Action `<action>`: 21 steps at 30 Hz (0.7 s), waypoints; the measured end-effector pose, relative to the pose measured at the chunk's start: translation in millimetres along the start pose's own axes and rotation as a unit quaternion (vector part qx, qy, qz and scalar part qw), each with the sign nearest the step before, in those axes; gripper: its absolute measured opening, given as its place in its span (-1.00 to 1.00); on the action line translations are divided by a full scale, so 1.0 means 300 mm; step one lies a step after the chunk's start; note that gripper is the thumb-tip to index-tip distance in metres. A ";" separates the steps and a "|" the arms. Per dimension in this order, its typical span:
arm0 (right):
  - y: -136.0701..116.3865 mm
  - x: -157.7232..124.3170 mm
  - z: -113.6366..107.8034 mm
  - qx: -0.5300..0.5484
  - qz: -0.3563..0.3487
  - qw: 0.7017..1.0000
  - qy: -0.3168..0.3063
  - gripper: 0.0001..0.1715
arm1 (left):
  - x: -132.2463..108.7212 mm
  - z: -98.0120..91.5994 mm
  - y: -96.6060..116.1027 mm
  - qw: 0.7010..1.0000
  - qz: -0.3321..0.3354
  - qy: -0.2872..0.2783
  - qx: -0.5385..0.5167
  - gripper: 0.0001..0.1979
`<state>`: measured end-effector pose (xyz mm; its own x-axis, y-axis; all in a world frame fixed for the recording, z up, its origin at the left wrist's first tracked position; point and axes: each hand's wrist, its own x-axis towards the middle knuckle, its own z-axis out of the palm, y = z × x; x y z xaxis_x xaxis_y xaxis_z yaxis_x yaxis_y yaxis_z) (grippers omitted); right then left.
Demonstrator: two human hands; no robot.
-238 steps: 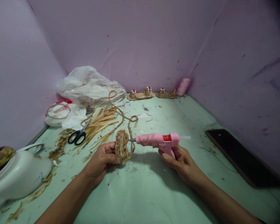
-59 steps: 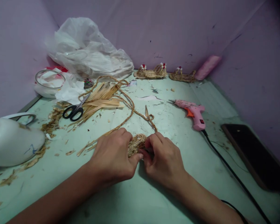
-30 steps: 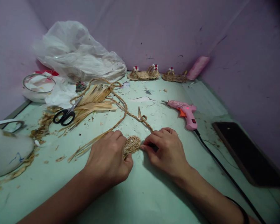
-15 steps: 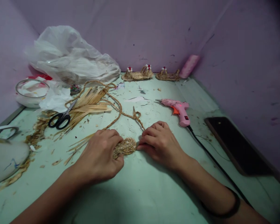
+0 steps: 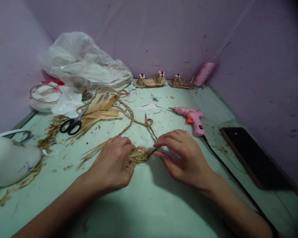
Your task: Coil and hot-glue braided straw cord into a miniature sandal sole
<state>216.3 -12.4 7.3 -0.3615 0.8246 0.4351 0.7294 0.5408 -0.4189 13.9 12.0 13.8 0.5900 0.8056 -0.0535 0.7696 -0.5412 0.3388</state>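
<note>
A coiled oval of braided straw cord (image 5: 140,154) lies on the table, its left part hidden under my left hand (image 5: 115,162). That hand is closed, thumb and fingers gripping the coil. From the coil's right end a length of the braided cord (image 5: 152,152) runs to my right hand (image 5: 182,155). The cord passes between my right thumb and forefinger, which are curved with a small gap showing. Beyond my hands the cord continues to a small loop (image 5: 149,122) and back toward a bundle of dry straw strips (image 5: 103,107).
Black-handled scissors (image 5: 71,126) lie by the straw. A pink glue gun (image 5: 192,117) and a phone (image 5: 253,158) are at right. At the back sit woven sandal-shaped pieces (image 5: 150,82), a pink roll (image 5: 205,73) and a plastic bag (image 5: 89,62). A white rounded object (image 5: 12,162) stands left.
My right hand has moved back from the coil's end, its thumb and forefinger parting slightly, and a stretch of cord now shows there. My left hand keeps its hold. The view has shifted slightly.
</note>
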 end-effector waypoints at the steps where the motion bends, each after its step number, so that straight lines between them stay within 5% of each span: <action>1: -0.007 0.000 0.007 0.002 -0.026 1.000 0.012 -0.90 | -0.001 -0.005 -0.003 1.000 -0.001 -0.012 -0.001 -0.77; 6: -0.037 0.005 0.086 -0.037 -0.102 0.993 -0.054 -0.89 | -0.024 -0.042 -0.051 0.999 0.023 -0.003 -0.024 -0.53; 12: -0.056 0.010 0.120 -0.050 -0.124 0.991 -0.020 -0.86 | -0.057 -0.068 -0.067 0.998 0.056 -0.016 -0.024 -0.88; 21: -0.068 0.020 0.163 -0.004 -0.143 0.989 0.025 -0.86 | -0.050 0.016 -0.012 0.997 0.014 0.080 0.004 -0.89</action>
<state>171.0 -10.5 -20.5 -0.5241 0.6290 0.5742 0.6065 0.7490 -0.2669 3.4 0.7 8.8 0.5648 0.8183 0.1070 0.7557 -0.5649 0.3314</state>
